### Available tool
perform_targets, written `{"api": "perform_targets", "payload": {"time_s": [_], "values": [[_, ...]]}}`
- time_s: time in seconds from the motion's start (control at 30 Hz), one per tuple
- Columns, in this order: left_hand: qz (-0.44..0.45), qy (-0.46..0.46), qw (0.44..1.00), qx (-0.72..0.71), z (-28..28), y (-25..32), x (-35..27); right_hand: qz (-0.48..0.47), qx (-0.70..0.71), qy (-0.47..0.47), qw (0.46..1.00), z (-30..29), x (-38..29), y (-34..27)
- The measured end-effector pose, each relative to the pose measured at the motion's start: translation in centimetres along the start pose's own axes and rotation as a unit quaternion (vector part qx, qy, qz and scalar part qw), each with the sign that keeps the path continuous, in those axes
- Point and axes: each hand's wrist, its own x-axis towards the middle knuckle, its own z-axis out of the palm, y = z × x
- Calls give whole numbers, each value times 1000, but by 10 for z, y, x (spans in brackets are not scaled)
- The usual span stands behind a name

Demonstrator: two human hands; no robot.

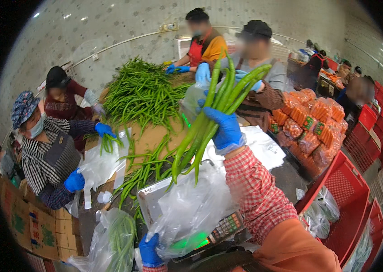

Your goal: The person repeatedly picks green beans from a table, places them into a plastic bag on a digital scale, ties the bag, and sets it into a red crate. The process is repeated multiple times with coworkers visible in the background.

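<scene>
My right hand [226,131], in a blue glove, grips a bunch of long green peppers [208,122] and holds it up over the table. Below the bunch, my left hand [150,250], also gloved in blue, pinches the edge of a clear plastic bag [191,207]. That bag lies over the metal pan of a digital scale [150,200], whose keypad [227,226] and green-lit display show at its lower side. Left of the scale is another clear bag [120,234] with green peppers in it. Loose peppers [150,161] lie scattered beyond the scale.
A large heap of green peppers [140,91] covers the table's far part. White bags [263,144] lie right of centre, near bagged carrots [314,125]. Red crates [344,204] stand at right. Several co-workers surround the table; one at left holds peppers and a white bag [99,163].
</scene>
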Motion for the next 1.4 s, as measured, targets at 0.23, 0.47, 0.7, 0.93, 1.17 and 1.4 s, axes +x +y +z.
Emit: {"api": "perform_targets", "payload": {"time_s": [0.23, 0.47, 0.7, 0.93, 1.17, 1.4], "values": [[-43, 12, 994, -101, 10, 9, 0, -95, -72, -8, 993, -14, -13, -45], [-28, -92, 983, -158, 29, 44, -5, 108, 114, -220, 963, -12, -26, -84], [-11, -253, 937, -242, 39, 55, -11, 20, -255, -117, 960, 27, -71, 9], [61, -190, 909, -365, 10, 42, 13, -2, -581, -531, 616, 14, -115, 79], [307, 223, 783, 493, -27, 73, -20, 80, -671, -519, 524, -59, -133, 158], [156, -55, 951, -261, -20, 90, -21, 193, -573, -367, 707, -106, -85, 123]]}}
